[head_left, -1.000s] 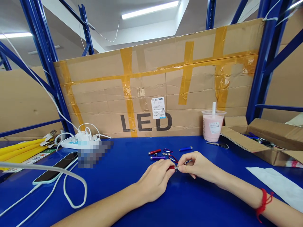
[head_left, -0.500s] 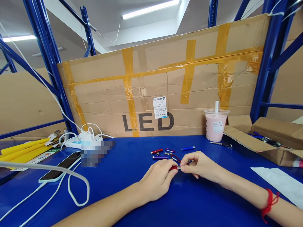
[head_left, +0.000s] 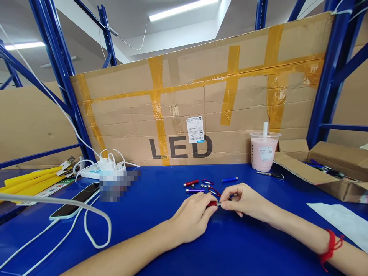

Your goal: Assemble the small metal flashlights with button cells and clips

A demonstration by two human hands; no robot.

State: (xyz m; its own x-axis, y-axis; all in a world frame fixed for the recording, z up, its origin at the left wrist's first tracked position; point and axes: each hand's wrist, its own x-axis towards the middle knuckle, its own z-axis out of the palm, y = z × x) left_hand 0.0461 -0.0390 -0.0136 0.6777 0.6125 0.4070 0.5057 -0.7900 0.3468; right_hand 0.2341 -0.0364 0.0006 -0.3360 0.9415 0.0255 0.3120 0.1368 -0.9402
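Red torch: your small red torch [head_left: 212, 204] sits low over the blue desk [head_left: 161, 214], near its middle, held between both your hands.
Left hand: your left hand [head_left: 193, 217] is closed around the red body, thumb and fingers pinched on it, wrist resting on the desk.
Right hand: your right hand [head_left: 244, 200] pinches a small silvery end piece [head_left: 219, 204] that touches the torch's tip; the other fingers are curled in. A red cord [head_left: 330, 245] circles that wrist.
Parts just beyond: a purple torch [head_left: 195, 190], a second red torch [head_left: 191, 183], a blue torch [head_left: 229, 179], red and purple clip rings [head_left: 207, 181] and a few button cells [head_left: 205, 186] lie on the desk just behind your hands.
Right side: a pink drink cup [head_left: 261, 152] with a straw stands by an open cardboard box [head_left: 319, 172]; a white sheet [head_left: 339, 222] lies near your right forearm.
Left side: a phone [head_left: 74, 201], white cables [head_left: 94, 230], a power strip [head_left: 97, 172] and yellow rods [head_left: 28, 182].
Backdrop: a taped cardboard panel [head_left: 198, 107] marked LED stands along the desk's far edge.
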